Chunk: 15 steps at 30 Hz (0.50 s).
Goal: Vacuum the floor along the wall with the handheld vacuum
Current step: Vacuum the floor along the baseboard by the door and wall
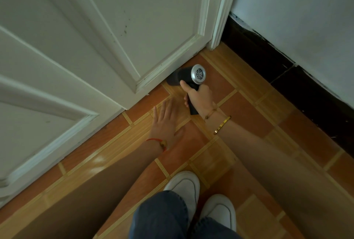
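Note:
My right hand [201, 99] grips the handle of a small black handheld vacuum [183, 78] with a round silver vented end cap. Its front end points at the bottom edge of the white panelled door [118, 34], low over the orange tiled floor [249, 116]; the nozzle tip is hidden in shadow under the door. My left hand [165, 120] hovers flat with its fingers spread just left of the vacuum, holding nothing.
The white door frame [220, 15] meets a white wall [298, 15] with a dark skirting strip [283, 66] running to the right. My two white shoes [201, 198] and jeans legs are at the bottom of the view.

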Tool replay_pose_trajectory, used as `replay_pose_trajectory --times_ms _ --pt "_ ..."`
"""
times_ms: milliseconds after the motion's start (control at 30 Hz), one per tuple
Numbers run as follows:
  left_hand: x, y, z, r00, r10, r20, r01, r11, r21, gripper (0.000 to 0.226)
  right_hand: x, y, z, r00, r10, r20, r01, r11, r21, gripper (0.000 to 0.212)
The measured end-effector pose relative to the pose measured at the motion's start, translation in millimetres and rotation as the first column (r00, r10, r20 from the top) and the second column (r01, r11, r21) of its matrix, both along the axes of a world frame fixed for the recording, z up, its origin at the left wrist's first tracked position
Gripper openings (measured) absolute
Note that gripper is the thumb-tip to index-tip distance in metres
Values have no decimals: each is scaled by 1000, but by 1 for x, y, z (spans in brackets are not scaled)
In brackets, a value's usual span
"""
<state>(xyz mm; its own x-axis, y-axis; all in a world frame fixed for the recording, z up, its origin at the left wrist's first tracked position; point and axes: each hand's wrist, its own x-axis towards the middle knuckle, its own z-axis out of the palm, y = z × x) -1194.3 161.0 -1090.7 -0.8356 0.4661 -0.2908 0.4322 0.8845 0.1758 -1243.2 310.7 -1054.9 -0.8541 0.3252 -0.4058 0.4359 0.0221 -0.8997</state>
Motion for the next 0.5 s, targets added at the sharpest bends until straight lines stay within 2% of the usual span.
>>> replay_pose_trajectory --times_ms 367,500 --pt "14 -16 0 999 41 19 -41 999 21 82 14 -20 -3 999 -1 -39 -3 994 -109 22" --pt "16 -22 -1 998 66 22 -66 997 26 83 18 -27 -1 999 27 -24 -30 989 -148 28"
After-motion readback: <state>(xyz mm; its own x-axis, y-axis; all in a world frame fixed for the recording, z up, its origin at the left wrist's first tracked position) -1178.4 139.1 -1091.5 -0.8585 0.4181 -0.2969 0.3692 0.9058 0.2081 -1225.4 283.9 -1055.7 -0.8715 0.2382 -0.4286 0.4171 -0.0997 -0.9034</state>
